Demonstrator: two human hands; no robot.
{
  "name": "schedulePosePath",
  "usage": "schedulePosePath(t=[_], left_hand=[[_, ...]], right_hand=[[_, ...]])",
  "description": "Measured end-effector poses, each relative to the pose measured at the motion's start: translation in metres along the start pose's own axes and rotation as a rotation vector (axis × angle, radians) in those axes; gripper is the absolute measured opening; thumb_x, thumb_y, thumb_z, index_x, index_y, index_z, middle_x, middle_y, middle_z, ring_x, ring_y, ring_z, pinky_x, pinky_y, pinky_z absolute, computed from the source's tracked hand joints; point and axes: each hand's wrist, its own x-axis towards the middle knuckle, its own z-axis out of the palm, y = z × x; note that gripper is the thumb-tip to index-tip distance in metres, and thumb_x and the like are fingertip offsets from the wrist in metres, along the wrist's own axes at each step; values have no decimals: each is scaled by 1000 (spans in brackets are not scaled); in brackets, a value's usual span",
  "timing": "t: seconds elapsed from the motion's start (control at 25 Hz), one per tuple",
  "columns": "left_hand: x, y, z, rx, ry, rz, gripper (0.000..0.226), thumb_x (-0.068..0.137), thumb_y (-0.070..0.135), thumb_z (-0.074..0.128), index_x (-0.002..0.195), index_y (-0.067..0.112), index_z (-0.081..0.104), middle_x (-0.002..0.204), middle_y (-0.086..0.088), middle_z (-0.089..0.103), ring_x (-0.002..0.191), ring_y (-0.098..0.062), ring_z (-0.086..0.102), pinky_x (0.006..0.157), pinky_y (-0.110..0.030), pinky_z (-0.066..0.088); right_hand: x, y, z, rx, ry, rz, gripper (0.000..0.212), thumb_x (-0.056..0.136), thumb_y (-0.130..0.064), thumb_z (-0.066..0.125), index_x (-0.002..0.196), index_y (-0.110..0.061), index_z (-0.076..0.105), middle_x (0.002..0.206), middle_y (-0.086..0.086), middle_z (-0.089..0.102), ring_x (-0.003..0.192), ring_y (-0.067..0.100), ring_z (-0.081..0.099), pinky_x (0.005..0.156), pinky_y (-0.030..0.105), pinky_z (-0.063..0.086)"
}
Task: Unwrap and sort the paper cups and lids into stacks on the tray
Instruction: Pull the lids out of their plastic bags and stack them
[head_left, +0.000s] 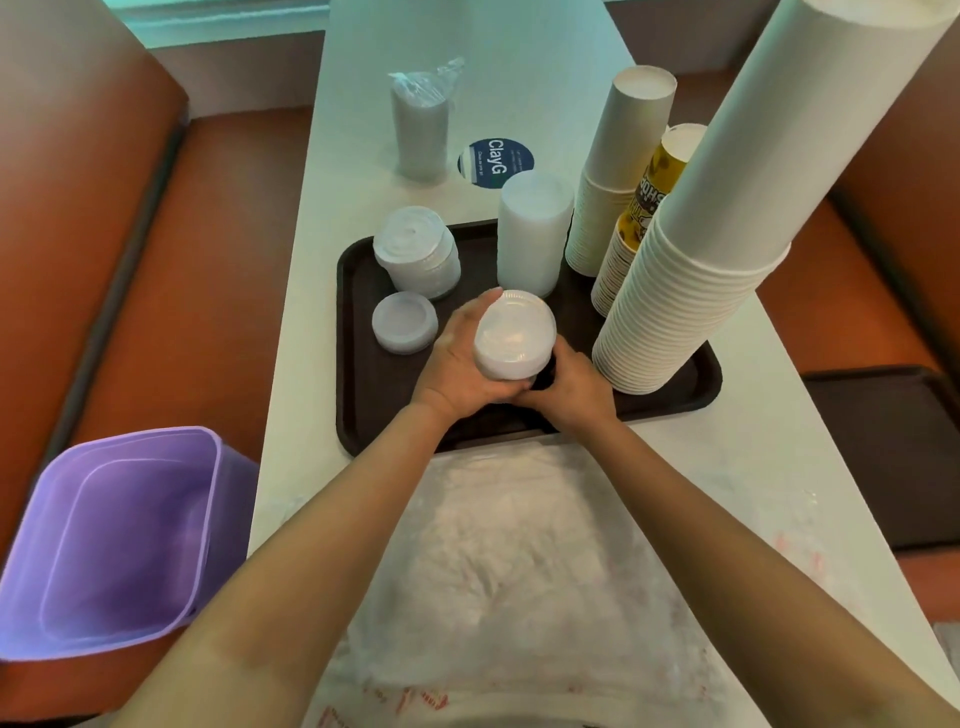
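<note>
Over the dark brown tray (374, 415), both my hands hold a short stack of clear plastic lids (514, 335). My left hand (457, 364) grips its left side and my right hand (571, 387) grips it from the lower right. On the tray stand a small lid stack (404, 322), a leaning lid stack (415, 254), a tall white lid stack (532, 234), and upside-down paper cup stacks: white (618, 166), yellow printed (641, 218), and a very tall white one (727, 208). A wrapped sleeve of lids (420, 124) stands on the table beyond the tray.
A crumpled plastic bag (519, 561) lies on the white table in front of me. A purple bin (114, 535) sits on the orange bench at left. Another dark tray (893, 447) rests on the right bench. A round blue sticker (496, 161) is on the table.
</note>
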Motion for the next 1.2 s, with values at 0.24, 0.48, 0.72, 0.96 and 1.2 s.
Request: schedulePosePath(t=[0.24,0.48,0.72,0.96,1.2], left_hand=[[0,-2,0,12,-1,43,95,49,46,80,132,17,44,131,-4,47,115,-7,42,96,-2,28],[3,-3,-4,-21,41,-11,90,52,31,88,130,19,45,131,-3,50,114,-9,43,94,-7,32],[3,-1,-10,-65,134,-34,83,59,15,88,129,14,44,120,9,45,110,-7,43,92,-10,37],[3,3,-25,-166,245,-69,80,62,7,86,129,12,43,119,7,43,108,2,39,91,-7,37],[-2,1,-34,-198,238,-33,80,60,6,87,126,12,43,120,4,44,109,2,40,91,0,34]], right_hand=[[1,4,4,72,35,-7,87,68,-38,80,142,-28,35,127,-1,58,116,23,51,90,36,44],[-5,2,2,69,44,-41,87,74,-39,77,145,-35,27,110,-10,54,103,14,50,80,31,43],[-1,6,5,18,31,-52,86,73,-41,77,144,-36,28,127,-13,57,108,16,50,80,32,44],[0,10,6,53,33,-34,87,72,-43,77,145,-33,31,138,-13,49,117,15,48,91,40,47],[-1,-36,-3,745,154,72,37,96,-39,47,124,-16,53,129,9,56,100,12,54,87,29,45]])
